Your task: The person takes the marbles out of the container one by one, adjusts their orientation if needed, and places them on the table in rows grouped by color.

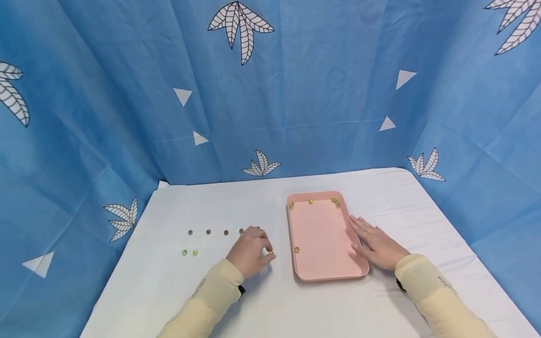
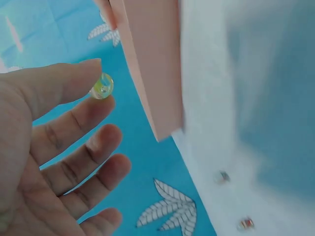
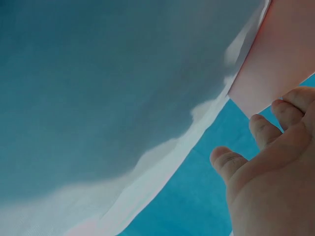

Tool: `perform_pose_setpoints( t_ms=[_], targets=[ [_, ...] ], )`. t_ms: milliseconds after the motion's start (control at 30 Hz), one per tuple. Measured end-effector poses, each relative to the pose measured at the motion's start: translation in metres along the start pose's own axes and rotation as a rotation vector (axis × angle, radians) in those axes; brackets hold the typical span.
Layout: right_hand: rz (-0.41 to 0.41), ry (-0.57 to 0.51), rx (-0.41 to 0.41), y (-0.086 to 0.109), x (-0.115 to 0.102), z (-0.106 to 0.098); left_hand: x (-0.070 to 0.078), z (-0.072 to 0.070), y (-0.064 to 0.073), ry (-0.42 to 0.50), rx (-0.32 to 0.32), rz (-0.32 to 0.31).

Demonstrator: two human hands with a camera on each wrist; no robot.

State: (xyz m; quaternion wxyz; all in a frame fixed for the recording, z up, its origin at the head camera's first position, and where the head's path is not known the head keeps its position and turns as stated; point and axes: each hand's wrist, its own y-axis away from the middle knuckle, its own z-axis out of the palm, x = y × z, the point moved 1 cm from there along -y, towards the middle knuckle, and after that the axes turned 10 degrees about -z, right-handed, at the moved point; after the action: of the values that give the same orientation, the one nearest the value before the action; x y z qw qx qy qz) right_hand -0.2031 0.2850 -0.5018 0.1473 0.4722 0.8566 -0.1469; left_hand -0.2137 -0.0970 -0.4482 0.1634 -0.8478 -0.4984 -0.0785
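Between thumb and index finger my left hand (image 1: 251, 251) pinches a clear yellow-green glass marble (image 2: 103, 87); its other fingers are spread apart below. That hand is above the table, left of a pink rectangular tray (image 1: 325, 239). My right hand (image 1: 379, 247) lies along the tray's right side, fingers extended at the rim and thumb reaching over it. Inside the tray, several yellowish marbles sit near the far edge, one of them a marble (image 1: 310, 201) at the far side, and another marble (image 1: 297, 249) is by the left wall.
Left of my left hand, a row of several dark marbles (image 1: 208, 232) runs across the white table (image 1: 169, 291), partly covered by the hand. Two yellow-green marbles (image 1: 195, 253) lie nearer than that row. A blue curtain (image 1: 321, 117) with leaf prints surrounds the table.
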Motion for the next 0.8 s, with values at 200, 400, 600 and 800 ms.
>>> perform_pose_setpoints(
  t_ms=[200, 400, 600, 800],
  targets=[
    [-0.001, 0.009, -0.002, 0.0, 0.001, 0.0, -0.014, -0.003, 0.009, 0.01, 0.011, -0.052],
    [0.007, -0.002, -0.001, 0.0, 0.001, 0.0, -0.026, -0.003, 0.016, 0.005, 0.03, -0.095],
    [-0.004, -0.013, 0.003, -0.001, 0.0, 0.0, -0.047, -0.008, 0.028, -0.011, 0.048, -0.159],
    [-0.018, -0.009, 0.008, -0.002, 0.001, 0.001, -0.076, -0.019, 0.041, -0.037, 0.06, -0.247]
  ],
)
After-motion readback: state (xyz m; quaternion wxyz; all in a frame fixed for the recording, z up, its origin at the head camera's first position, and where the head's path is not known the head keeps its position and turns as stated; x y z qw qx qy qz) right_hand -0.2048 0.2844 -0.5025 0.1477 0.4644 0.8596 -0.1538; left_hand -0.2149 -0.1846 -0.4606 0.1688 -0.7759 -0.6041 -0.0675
